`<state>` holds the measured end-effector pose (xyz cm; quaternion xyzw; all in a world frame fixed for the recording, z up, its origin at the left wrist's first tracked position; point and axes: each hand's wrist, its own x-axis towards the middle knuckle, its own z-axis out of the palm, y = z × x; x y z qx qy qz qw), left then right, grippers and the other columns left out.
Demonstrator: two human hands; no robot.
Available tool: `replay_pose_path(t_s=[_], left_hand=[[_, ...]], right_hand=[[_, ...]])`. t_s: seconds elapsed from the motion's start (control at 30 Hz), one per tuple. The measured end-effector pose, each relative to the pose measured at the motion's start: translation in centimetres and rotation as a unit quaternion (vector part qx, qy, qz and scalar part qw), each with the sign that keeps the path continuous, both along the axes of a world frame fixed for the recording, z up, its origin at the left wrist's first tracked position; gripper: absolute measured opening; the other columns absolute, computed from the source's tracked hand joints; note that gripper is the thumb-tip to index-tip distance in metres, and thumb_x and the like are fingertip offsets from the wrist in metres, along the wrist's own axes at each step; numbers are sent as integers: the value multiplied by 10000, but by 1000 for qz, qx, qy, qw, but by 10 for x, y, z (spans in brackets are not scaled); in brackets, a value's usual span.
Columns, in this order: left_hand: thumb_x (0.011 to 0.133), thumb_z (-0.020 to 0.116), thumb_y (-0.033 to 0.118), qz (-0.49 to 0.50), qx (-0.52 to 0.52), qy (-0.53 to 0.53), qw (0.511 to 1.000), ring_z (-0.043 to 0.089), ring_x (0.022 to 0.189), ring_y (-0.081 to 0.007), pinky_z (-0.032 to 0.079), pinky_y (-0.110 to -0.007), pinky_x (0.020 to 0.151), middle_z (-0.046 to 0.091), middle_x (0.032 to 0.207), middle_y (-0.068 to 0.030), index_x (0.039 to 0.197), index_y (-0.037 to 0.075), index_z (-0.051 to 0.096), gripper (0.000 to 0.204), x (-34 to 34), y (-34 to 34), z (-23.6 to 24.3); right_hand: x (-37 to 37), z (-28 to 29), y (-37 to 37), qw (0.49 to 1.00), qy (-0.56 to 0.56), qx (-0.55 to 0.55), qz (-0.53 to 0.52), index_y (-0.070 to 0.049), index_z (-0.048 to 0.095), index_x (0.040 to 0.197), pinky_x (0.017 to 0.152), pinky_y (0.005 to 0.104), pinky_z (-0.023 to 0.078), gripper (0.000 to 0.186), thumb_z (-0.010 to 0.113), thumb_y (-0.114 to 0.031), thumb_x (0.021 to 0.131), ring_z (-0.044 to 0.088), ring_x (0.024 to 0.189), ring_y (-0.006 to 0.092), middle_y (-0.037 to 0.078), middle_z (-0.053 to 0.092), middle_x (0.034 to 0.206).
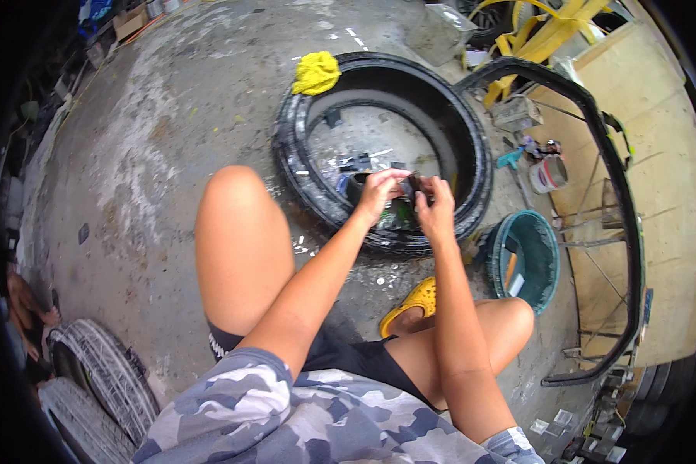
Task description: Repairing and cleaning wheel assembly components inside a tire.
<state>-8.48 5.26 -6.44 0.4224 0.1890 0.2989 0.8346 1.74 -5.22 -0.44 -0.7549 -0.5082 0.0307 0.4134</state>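
A large black tyre (472, 139) lies flat on the floor in front of me. Over its near inner side, my left hand (379, 195) and my right hand (438, 207) meet at a small dark piece (415, 184). The fingertips of both hands pinch it, the right hand's wrapped further round it. Its exact kind is too small to make out. A bunched yellow cloth (317, 73) rests on the tyre's far left rim. Within the ring lie several small black pieces (356, 162) and a dark round item partly behind my left hand.
A teal bucket (551, 263) with things inside stands right of the tyre, near a white tin (549, 175) and a turquoise-handled tool (510, 158). A black bent frame (634, 232) leans by a wooden board (665, 193). Two dusty tyres (108, 371) and another person's hand (50, 315) are at left.
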Motion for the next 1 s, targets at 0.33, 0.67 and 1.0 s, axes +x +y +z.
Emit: replay_pose_path(t_s=[0.33,0.67,1.0], left_hand=[[875,594,87,-15,-11,-91,996,609,958,-147,524,-294,836,615,1104,-84,1210,37,568,340,16,-6,13],[861,637,97,55,78,-16,995,633,833,-131,519,-245,780,663,985,-95,1069,-20,642,238,23,-9,6],[854,663,115,29,101,10,994,580,689,-70,492,-204,663,654,844,-22,1086,6,645,257,22,-11,8]], right_hand=[[19,0,3,993,117,8,-31,-5,586,1081,722,278,462,264,607,-7,818,572,799,147,75,607,860],[19,-4,3,978,206,11,-34,-1,589,972,611,267,412,331,674,-284,823,495,679,119,42,555,742],[20,4,-7,808,585,68,6,17,531,944,623,316,555,114,591,-37,863,654,722,200,129,639,851]])
